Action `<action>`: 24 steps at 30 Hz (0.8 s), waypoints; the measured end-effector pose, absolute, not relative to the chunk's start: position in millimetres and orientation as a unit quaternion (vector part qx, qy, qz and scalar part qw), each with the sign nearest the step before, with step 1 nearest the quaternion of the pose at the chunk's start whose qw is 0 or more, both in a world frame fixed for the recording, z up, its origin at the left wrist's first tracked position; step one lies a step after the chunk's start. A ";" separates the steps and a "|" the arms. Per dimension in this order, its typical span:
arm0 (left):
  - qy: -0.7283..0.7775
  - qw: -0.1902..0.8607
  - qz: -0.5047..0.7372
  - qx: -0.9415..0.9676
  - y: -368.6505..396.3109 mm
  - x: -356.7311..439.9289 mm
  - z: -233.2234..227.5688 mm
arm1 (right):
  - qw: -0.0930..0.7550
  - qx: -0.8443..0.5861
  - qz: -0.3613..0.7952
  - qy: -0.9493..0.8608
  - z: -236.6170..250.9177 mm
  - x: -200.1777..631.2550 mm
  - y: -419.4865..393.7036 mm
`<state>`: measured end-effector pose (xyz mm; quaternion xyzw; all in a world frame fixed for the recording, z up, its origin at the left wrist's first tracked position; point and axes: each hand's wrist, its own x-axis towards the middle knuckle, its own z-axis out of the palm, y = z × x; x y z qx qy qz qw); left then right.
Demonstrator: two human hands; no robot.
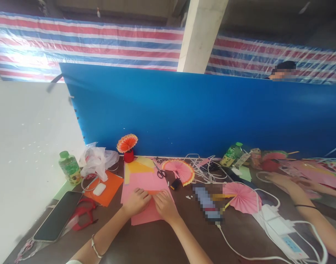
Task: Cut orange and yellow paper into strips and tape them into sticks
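My left hand (138, 201) and my right hand (164, 206) lie close together at the middle of the table, fingers curled and pressing down. Between them is an orange-red sheet of paper (152, 206), its far edge showing as a narrow orange band; both hands grip that edge. Beneath and beyond lies a pink paper sheet (141, 182), with yellow paper (142, 165) on its far part. Dark-handled scissors (161, 173) rest at its right edge. A pink, yellow-rimmed paper fan (184, 171) is spread out to the right of them.
A phone (57, 216), red scissors-like object (85, 214), orange paper (109, 189) and bottle (70, 168) are at left. At right are another phone (208, 203), a pink fan (246, 198), a power strip (280, 231) with cables and a co-worker's arm (302, 205). A blue partition (201, 113) stands behind.
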<state>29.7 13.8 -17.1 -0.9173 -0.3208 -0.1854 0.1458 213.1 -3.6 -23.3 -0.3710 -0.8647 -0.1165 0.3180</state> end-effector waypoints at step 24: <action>-0.488 0.101 -0.210 -0.841 38.4 -25.2 -10.2 | 0.380 -0.390 -0.185 -0.818 -19.0 226.3 -3.8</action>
